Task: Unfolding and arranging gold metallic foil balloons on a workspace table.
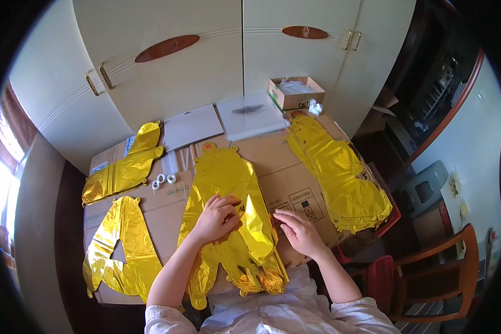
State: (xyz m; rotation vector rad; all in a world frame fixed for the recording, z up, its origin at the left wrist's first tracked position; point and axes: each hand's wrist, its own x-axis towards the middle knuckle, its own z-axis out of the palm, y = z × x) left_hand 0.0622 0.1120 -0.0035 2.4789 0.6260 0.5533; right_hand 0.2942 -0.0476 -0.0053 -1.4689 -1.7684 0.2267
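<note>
A stack of flat, uninflated gold foil balloons [222, 172] lies in front of me on cardboard, its near end crumpled and hanging toward my lap. My left hand [217, 216] rests on the foil near its middle, fingers lying bent over the surface. Just off the right edge of that stack is my right hand [299, 231], fingers apart and slightly curved, holding nothing visible. A folded flap of foil [259, 225] rises between the two hands. Left of me lies a gold letter A-shaped foil balloon [122, 245].
More gold foil balloons lie at the far left [122, 172] and right [345, 178]. Small white tape rolls [171, 178] and straws [170, 162] sit left of centre. Behind are a white sheet stack [193, 127], a clear plastic bag [250, 118] and a cardboard box [296, 99]. A wooden chair [467, 267] stands at right.
</note>
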